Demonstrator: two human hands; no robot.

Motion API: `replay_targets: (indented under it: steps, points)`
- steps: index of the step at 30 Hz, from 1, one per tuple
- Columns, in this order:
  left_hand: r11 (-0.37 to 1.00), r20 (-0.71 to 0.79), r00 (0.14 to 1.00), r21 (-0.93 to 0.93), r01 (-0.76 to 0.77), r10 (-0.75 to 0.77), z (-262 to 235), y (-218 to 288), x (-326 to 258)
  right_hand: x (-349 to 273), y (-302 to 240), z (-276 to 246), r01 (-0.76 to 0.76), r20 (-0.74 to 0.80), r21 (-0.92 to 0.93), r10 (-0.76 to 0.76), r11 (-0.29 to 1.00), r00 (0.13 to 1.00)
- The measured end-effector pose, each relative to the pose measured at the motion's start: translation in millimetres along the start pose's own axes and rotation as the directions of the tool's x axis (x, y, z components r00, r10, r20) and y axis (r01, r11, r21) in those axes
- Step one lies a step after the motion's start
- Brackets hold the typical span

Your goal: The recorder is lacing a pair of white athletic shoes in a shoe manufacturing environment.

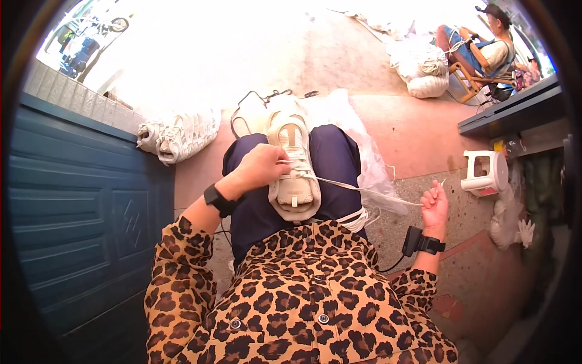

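A cream sneaker (292, 191) lies across my lap, its toe pointing away from me and its heel close to my shirt. My left hand (264, 166) is closed at the left side of the lacing, fingertips pinching the lace by the eyelets; its fingers partly cover that edge. From the lacing a flat white shoelace (364, 190) runs taut to the right. Out beyond my right knee, my right hand (434, 205) is closed around this lace, and a short tip sticks up past the fingers. More white laces (354, 219) are bunched on my right thigh.
Several white shoes (179, 138) stand by the blue panelled door (79, 212) at left. A clear plastic bag (370, 161) lies past my right knee. At right is a white stool (484, 173); farther back, stuffed sacks (424, 73) and a person (491, 51) seated in a chair.
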State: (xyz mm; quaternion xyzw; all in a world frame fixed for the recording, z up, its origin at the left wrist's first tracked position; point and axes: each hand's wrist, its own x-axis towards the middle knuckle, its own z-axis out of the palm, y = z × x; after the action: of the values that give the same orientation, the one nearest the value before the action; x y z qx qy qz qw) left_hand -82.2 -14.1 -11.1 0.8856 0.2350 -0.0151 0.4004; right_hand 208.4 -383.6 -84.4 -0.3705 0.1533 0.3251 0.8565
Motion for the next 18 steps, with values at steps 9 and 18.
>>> replay_targets:
  steps: [9, 18]
  points:
    - [0.968, 0.085, 0.995, 0.240, -0.068, 0.049, -3, 17, 4, -5, 28, 9, -0.088, -0.028, -0.117, 0.085, 0.989, 0.996]
    - [0.834, 0.062, 0.967, 0.494, -0.245, 0.248, 5, 13, 0, -19, 88, 94, -0.123, 0.071, -0.526, 0.187, 0.842, 0.980]
